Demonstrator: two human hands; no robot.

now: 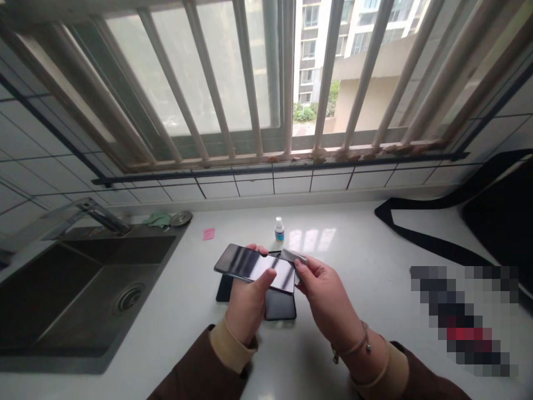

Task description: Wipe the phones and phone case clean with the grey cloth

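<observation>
My left hand (246, 300) holds a black smartphone (250, 265) above the white counter, thumb on its glossy screen and fingers behind its far edge. My right hand (327, 294) pinches a small grey cloth (291, 256) against the phone's right end. Under both hands a second black phone or case (280, 308) lies flat on the counter. A small white bottle with a blue label (279, 230) stands just beyond the hands.
A dark steel sink (79, 294) with a tap (97, 214) fills the left. A pink note (209, 234) and a green cloth (157, 220) lie near it. A black bag with a strap (495, 222) sits at the right. Barred window behind.
</observation>
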